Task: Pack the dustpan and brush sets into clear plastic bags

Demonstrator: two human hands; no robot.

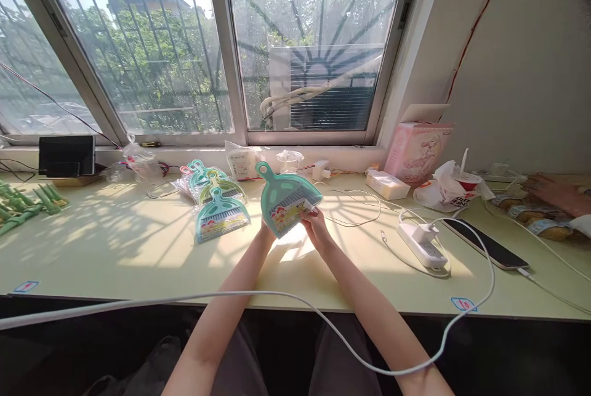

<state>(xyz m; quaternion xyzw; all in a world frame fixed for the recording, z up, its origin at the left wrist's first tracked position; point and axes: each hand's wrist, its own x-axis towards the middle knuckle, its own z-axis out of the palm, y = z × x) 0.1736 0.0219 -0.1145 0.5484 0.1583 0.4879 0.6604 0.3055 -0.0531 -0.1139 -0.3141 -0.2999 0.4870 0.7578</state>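
Note:
A teal dustpan with a small brush and a printed label [289, 199] is held up above the table, tilted, with its ring handle toward the window. My left hand [268, 231] grips its lower left edge, the fingers mostly hidden behind it. At its right corner my right hand [316, 223] pinches the edge. Left of my hands, a similar dustpan set in clear wrap [221, 217] lies at the front of a small pile, with a yellow-green one [226, 183] and more teal ones behind it.
A long white cable crosses in front of my forearms. To the right are a power strip [422, 245], a phone [484, 243], a tissue pack [386, 185] and a pink box [418, 153]. Another person's hand is at the far right. Green stalk-like items [28, 202] lie far left.

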